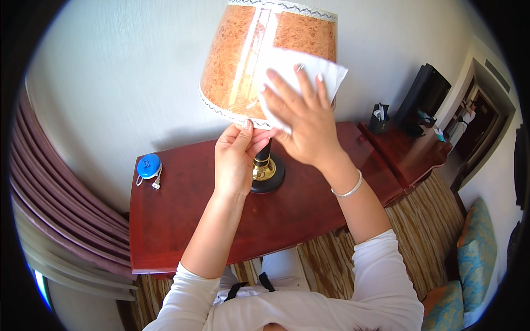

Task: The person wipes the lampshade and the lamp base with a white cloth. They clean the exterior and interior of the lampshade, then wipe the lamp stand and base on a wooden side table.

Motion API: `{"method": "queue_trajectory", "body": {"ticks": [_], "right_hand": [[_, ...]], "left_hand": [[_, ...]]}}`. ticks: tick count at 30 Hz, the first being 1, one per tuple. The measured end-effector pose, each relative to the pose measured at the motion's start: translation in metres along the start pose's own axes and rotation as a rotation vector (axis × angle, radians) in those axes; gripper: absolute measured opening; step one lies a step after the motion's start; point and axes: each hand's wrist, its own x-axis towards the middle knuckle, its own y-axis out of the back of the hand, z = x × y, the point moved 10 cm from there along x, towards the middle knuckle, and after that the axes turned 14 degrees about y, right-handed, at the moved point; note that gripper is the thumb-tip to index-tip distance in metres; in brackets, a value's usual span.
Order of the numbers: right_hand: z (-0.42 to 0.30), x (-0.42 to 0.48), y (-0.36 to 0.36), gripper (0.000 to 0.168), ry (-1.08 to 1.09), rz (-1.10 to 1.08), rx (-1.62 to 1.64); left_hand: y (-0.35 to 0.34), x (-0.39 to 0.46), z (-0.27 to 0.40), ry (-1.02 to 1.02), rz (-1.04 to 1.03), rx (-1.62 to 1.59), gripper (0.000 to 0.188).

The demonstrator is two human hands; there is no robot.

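Observation:
A table lamp stands on the red-brown wooden desk (pixel 178 215), its mottled orange lampshade (pixel 232 53) edged with patterned white trim. My left hand (pixel 238 157) pinches the shade's lower trim between thumb and fingers. With fingers spread, my right hand (pixel 304 120) presses a white cloth or sheet (pixel 319 66) flat against the right front of the shade. Its thumb side is close to my left fingertips. Below my hands shows the lamp's black and gold base (pixel 267 173), partly hidden behind my left wrist.
A blue round device (pixel 149 165) with a white plug lies at the desk's left end. Purple curtains (pixel 70 186) hang at left. A black holder (pixel 379 118) and a television (pixel 424 97) stand at right. Patterned cushions (pixel 478 248) are lower right. Another person (pixel 466 120) appears in the far doorway.

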Motion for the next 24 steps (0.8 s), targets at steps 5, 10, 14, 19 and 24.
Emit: {"method": "queue_trajectory", "body": {"ticks": [5, 10, 14, 19, 24], "right_hand": [[-0.029, -0.007, -0.007, 0.066, 0.147, -0.084, -0.032], [-0.018, 0.013, -0.001, 0.047, 0.445, -0.171, 0.065], [0.01, 0.04, 0.005, 0.036, 0.483, -0.219, 0.005], [0.037, 0.09, 0.033, 0.035, 0.349, -0.099, -0.083], [0.046, 0.12, 0.027, 0.039, 0.155, -0.079, -0.075]], "left_hand": [[-0.001, -0.003, 0.0, -0.017, -0.033, -0.038, 0.024], [-0.002, 0.0, 0.003, -0.014, -0.054, -0.027, 0.022], [-0.006, 0.005, 0.002, 0.019, -0.037, 0.013, 0.017], [-0.013, 0.005, -0.009, 0.076, -0.025, 0.014, 0.015], [-0.014, 0.006, -0.003, 0.019, -0.011, 0.04, 0.015]]}}
